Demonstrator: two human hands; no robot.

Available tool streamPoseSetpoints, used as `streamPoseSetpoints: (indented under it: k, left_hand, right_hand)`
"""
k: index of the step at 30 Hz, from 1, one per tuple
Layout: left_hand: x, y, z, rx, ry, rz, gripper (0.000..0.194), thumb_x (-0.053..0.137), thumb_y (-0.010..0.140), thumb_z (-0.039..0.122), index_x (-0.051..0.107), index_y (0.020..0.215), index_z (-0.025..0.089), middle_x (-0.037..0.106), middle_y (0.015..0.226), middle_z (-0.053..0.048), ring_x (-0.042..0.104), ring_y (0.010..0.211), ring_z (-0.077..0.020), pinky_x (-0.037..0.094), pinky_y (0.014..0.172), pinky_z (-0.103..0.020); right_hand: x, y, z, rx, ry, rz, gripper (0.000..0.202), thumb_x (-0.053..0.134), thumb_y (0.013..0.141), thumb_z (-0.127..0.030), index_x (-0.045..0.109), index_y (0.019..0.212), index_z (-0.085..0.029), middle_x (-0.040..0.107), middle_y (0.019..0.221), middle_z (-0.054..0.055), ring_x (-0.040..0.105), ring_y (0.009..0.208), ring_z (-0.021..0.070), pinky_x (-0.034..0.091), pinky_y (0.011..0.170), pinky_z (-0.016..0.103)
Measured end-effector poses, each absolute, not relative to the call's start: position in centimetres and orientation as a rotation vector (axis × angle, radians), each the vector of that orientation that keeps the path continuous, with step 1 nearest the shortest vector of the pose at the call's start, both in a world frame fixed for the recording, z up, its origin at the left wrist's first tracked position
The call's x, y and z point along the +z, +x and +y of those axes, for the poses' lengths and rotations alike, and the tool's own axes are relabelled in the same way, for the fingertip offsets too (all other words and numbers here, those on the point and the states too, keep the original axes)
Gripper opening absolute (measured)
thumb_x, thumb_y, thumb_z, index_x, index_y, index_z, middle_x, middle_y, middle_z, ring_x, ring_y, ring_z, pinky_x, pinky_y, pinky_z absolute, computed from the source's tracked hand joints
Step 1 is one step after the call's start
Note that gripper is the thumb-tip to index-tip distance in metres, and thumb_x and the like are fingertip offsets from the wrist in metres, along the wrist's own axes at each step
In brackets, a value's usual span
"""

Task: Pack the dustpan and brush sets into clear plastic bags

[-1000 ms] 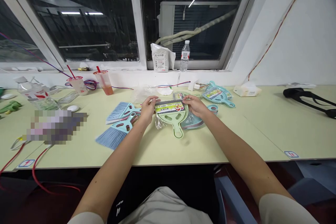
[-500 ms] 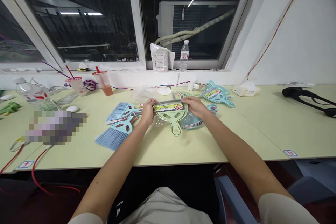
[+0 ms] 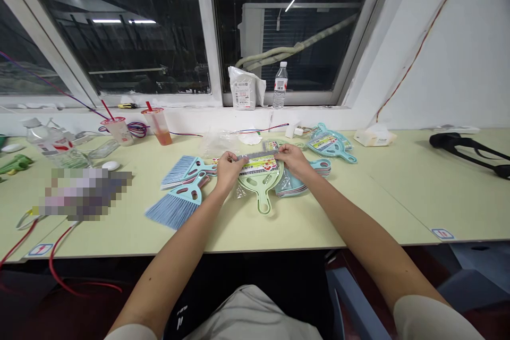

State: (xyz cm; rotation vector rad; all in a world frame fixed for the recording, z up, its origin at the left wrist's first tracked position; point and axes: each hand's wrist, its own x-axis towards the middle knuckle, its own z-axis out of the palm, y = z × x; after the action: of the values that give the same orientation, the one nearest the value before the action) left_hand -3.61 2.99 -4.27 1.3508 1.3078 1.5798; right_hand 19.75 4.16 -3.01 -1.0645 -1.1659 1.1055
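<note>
Between my two hands is a green brush and dustpan set in a clear plastic bag with a printed label, its handle pointing toward me. My left hand pinches the set's upper left corner. At the upper right corner, my right hand is closed on it too. Left of my left hand lie blue brushes, overlapping in a pile. Partly behind my right wrist is a stack of blue and pink dustpans. Farther back on the right rest wrapped blue sets.
Two drink cups with red straws stand at the back left, beside a large plastic bottle. A tissue pack and a black strapped object lie to the right. A water bottle stands on the sill. The table edge is close to me.
The green set has tilted so that its label faces up more, and its handle has come slightly toward me. Both hands keep hold of its corners.
</note>
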Motion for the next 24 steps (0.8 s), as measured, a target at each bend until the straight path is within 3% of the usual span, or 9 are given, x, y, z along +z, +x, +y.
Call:
streamPoseSetpoints:
  k: [3, 6, 9, 11, 13, 18, 24]
  left_hand:
    - [-4.5, -3.6, 3.2, 1.59, 1.36, 1.34, 0.04, 0.089, 0.064, 0.034, 0.053, 0.077, 0.023, 0.044, 0.068, 0.006, 0.038, 0.059, -0.0108, 0.029, 0.057, -0.023]
    - [-4.6, -3.7, 3.5, 1.609, 1.399, 1.347, 0.037, 0.087, 0.066, 0.033, 0.054, 0.079, 0.023, 0.042, 0.071, 0.006, 0.039, 0.063, -0.0117, 0.031, 0.06, -0.023]
    - [-4.6, -3.7, 3.6, 1.653, 1.459, 1.341, 0.032, 0.084, 0.07, 0.031, 0.056, 0.083, 0.022, 0.042, 0.075, 0.005, 0.041, 0.068, -0.0127, 0.032, 0.064, -0.024]
    - [-4.6, -3.7, 3.5, 1.661, 1.482, 1.343, 0.031, 0.082, 0.072, 0.031, 0.056, 0.086, 0.023, 0.042, 0.077, 0.005, 0.042, 0.07, -0.0131, 0.033, 0.066, -0.025]
    - [-4.5, -3.5, 3.2, 1.651, 1.497, 1.347, 0.03, 0.08, 0.074, 0.03, 0.055, 0.087, 0.023, 0.042, 0.077, 0.005, 0.042, 0.07, -0.0134, 0.034, 0.066, -0.026]
    - [-4.3, -2.7, 2.3, 1.641, 1.567, 1.28, 0.025, 0.076, 0.076, 0.026, 0.054, 0.086, 0.022, 0.05, 0.081, 0.003, 0.045, 0.074, -0.0144, 0.036, 0.068, -0.027]
    - [-4.4, -2.1, 1.9, 1.653, 1.597, 1.272, 0.025, 0.075, 0.075, 0.024, 0.052, 0.085, 0.022, 0.048, 0.078, 0.004, 0.043, 0.071, -0.0139, 0.034, 0.067, -0.027]
  right_hand:
    - [-3.3, 19.6, 4.3, 1.076, -1.068, -1.202, 0.031, 0.08, 0.06, -0.024, 0.056, 0.079, -0.023, 0.051, 0.064, -0.007, 0.047, 0.054, 0.0106, 0.03, 0.045, 0.022]
    - [-3.4, 19.8, 4.4, 0.935, -1.107, -1.308, 0.023, 0.074, 0.065, -0.025, 0.056, 0.078, -0.024, 0.053, 0.069, -0.004, 0.048, 0.06, 0.0129, 0.039, 0.051, 0.024]
    - [-3.0, 20.2, 4.0, 0.579, -1.131, -1.484, 0.01, 0.069, 0.072, -0.023, 0.061, 0.079, -0.024, 0.064, 0.094, 0.003, 0.061, 0.087, 0.0206, 0.054, 0.079, 0.034]
    - [-2.5, 20.1, 3.2, 0.274, -1.091, -1.615, 0.006, 0.067, 0.078, -0.022, 0.067, 0.084, -0.024, 0.063, 0.118, 0.008, 0.059, 0.114, 0.0281, 0.05, 0.102, 0.046]
    - [-1.9, 19.7, 2.2, 0.014, -1.013, -1.768, 0.01, 0.065, 0.085, -0.022, 0.072, 0.091, -0.024, 0.057, 0.136, 0.012, 0.051, 0.133, 0.033, 0.041, 0.115, 0.054]
    - [-1.6, 17.8, 0.4, -0.245, -0.852, -2.176, 0.024, 0.057, 0.096, -0.02, 0.076, 0.11, -0.022, 0.055, 0.144, 0.015, 0.047, 0.14, 0.0332, 0.041, 0.118, 0.057]
    - [-2.0, 17.0, 0.1, -0.367, -0.864, -2.287, 0.028, 0.054, 0.099, -0.02, 0.076, 0.114, -0.022, 0.056, 0.146, 0.015, 0.044, 0.144, 0.0349, 0.039, 0.119, 0.062]
